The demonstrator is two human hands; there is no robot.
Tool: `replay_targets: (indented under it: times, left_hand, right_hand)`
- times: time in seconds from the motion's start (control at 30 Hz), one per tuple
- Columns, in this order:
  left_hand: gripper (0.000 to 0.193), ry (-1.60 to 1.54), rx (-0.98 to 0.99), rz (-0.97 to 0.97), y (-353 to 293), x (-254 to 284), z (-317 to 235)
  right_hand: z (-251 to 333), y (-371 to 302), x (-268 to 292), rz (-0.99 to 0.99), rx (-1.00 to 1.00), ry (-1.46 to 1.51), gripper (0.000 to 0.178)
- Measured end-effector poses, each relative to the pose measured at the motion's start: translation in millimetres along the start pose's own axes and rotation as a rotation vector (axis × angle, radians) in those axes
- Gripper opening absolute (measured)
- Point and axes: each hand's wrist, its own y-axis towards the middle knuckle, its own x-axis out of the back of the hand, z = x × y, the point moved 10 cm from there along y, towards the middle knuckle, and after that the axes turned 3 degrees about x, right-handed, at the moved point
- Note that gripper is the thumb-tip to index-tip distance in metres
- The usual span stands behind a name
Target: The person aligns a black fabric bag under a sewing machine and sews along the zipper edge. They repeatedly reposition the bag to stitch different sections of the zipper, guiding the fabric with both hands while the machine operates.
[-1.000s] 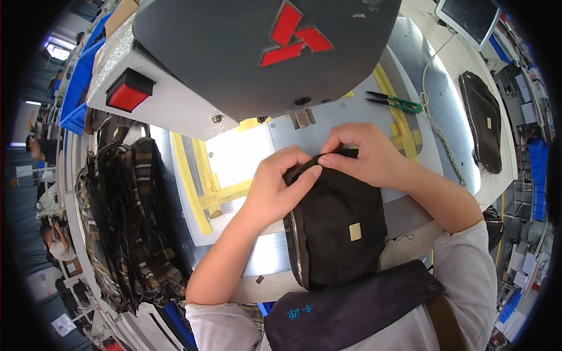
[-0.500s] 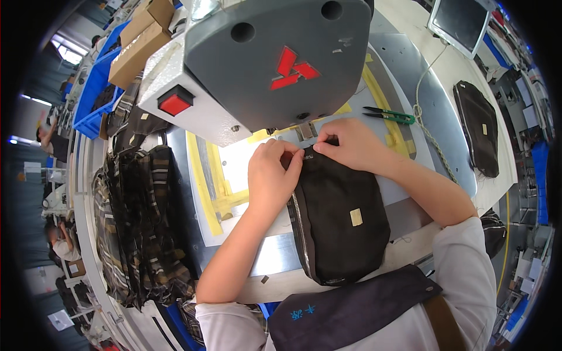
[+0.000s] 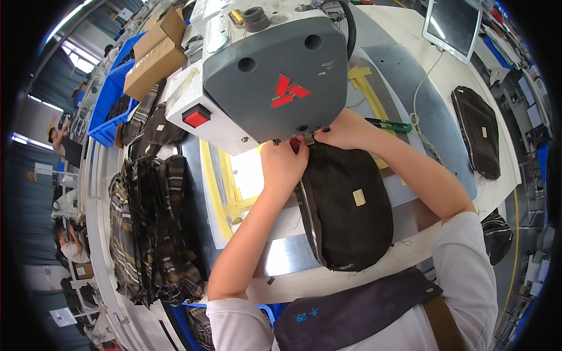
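A dark brown zippered pouch [image 3: 345, 225] lies flat in front of me, a metal zipper along its left side and a small pale yellow patch on its face. My left hand [image 3: 283, 164] pinches the left corner of its far end. At the right of that same end, my right hand [image 3: 346, 130] is closed on the fabric, its fingertips partly hidden beneath the machine. Both hands hold the far end right under the grey head [image 3: 257, 96] of a sewing machine. The needle area is mostly covered by the head and my fingers.
Green-handled thread snips [image 3: 393, 125] lie right of the machine. Farther right rest another dark pouch [image 3: 477, 131] and a screen [image 3: 452, 26]. Plaid fabric pieces [image 3: 152, 234] are piled at left, with a blue bin [image 3: 104, 126] and cardboard box [image 3: 153, 67] behind. A red switch [image 3: 196, 117] is on the machine.
Both hands have moved the pouch's far end forward, from just in front of the machine head to beneath it. My view has shifted slightly. Both hands still grip the pouch.
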Motion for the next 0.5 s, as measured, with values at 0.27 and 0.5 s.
replay_targets:
  times: [0.27, 0.5]
  left_hand:
    - [0.013, -0.105, -0.016, 0.066, 1.4, -2.4, 0.3]
    - [0.02, 0.022, -0.458, 0.081, -22.6, 12.7, -32.3]
  right_hand:
    - [12.2, -1.9, 4.5, -0.066, 0.091, -0.044, 0.022]
    - [15.6, -4.1, 5.3, -0.063, 0.149, -0.052, 0.02]
